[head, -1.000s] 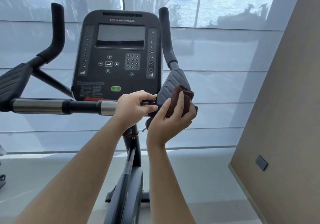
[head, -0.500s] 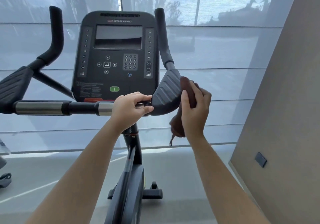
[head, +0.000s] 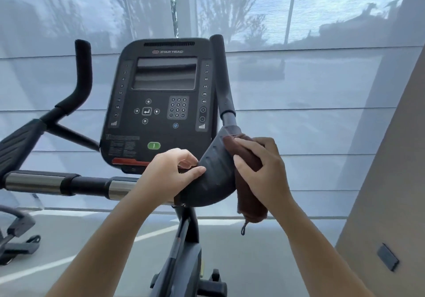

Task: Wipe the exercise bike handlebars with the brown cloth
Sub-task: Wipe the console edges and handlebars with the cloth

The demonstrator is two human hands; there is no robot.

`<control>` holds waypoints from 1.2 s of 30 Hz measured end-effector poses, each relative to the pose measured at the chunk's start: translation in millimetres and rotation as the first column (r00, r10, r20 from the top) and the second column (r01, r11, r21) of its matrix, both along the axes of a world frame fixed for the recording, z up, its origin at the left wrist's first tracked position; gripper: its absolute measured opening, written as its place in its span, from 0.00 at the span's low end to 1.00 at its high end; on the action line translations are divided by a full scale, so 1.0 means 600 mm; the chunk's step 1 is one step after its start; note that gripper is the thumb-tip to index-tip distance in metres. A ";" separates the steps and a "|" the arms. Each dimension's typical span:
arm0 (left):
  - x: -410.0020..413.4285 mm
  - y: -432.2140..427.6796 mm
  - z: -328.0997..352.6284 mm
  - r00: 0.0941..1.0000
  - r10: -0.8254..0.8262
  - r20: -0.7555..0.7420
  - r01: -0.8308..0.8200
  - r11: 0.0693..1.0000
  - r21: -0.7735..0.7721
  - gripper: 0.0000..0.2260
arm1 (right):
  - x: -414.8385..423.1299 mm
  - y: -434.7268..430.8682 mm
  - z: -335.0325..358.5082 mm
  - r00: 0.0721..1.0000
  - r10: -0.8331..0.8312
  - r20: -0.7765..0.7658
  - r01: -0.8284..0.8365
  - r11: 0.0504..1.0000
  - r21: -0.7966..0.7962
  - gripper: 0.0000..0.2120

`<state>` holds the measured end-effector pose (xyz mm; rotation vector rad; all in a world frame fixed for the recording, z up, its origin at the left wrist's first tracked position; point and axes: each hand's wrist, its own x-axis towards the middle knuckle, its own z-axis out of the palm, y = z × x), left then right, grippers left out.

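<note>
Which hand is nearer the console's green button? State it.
Left. The left hand grips the handlebar just below the green button; the right hand, holding the brown cloth, sits farther right.

A brown cloth of soft, napped fabric lies against a matt grey ribbed elbow pad; the crossbar shows brushed, shiny metal, the upright grips dull black foam, the console matt plastic.

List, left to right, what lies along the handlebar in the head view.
left pad → bar → left hand → right pad → cloth → right hand
</note>
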<state>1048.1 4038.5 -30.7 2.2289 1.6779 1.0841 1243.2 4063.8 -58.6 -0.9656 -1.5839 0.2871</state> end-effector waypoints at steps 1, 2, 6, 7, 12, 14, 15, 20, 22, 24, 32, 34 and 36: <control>0.007 0.013 0.010 1.000 -0.019 -0.011 0.019 1.000 0.008 0.06 | 0.010 0.015 0.013 1.000 0.018 -0.014 -0.018 1.000 0.001 0.15; 0.015 0.026 0.020 0.999 -0.035 -0.019 0.035 0.999 0.024 0.06 | 0.018 0.032 0.026 0.999 0.009 -0.043 -0.009 1.000 0.005 0.14; 0.047 0.096 0.055 0.997 -0.064 -0.032 0.065 0.997 0.036 0.09 | 0.014 0.085 0.043 0.990 0.003 -0.140 -0.009 0.999 -0.048 0.15; 0.053 0.116 0.061 0.998 -0.055 -0.042 0.057 0.998 0.041 0.09 | 0.008 0.086 0.034 0.984 0.043 -0.174 -0.060 0.994 -0.092 0.16; 0.066 0.212 0.091 0.998 -0.024 -0.058 0.025 1.000 0.019 0.13 | 0.031 0.069 -0.009 0.977 0.171 -0.130 -0.177 0.984 -0.037 0.18; 0.070 0.242 0.101 0.996 -0.021 -0.089 0.022 1.000 0.014 0.16 | 0.052 0.092 0.005 0.976 0.210 -0.057 -0.211 0.977 -0.017 0.17; 0.071 0.256 0.105 0.994 -0.014 -0.107 0.015 1.000 0.015 0.18 | 0.061 0.110 0.018 0.977 0.212 -0.032 -0.212 0.977 0.006 0.16; 0.063 0.289 0.109 0.998 -0.057 0.003 0.057 0.997 -0.058 0.24 | 0.061 0.236 0.087 0.987 0.156 -0.038 -0.148 0.977 0.151 0.17; 0.064 0.287 0.094 0.992 -0.091 0.091 0.095 0.995 -0.040 0.22 | 0.039 0.286 0.116 0.992 0.128 -0.018 -0.121 0.971 0.205 0.17; 0.067 0.284 0.080 0.987 -0.108 0.117 0.108 0.994 0.012 0.20 | 0.015 0.332 0.161 0.996 0.084 -0.001 -0.079 0.945 0.317 0.17; 0.055 0.289 0.057 0.979 -0.168 0.113 0.149 0.976 0.160 0.18 | -0.047 0.399 0.199 0.982 -0.058 0.179 -0.035 0.880 0.474 0.18; 0.055 0.292 0.054 0.977 -0.172 0.124 0.145 0.969 0.201 0.17 | -0.027 0.383 0.150 0.975 0.005 0.223 -0.099 0.905 0.414 0.17; 0.055 0.294 0.052 0.975 -0.172 0.142 0.139 0.966 0.220 0.17 | 0.000 0.357 0.111 0.969 0.110 0.221 -0.171 0.945 0.280 0.17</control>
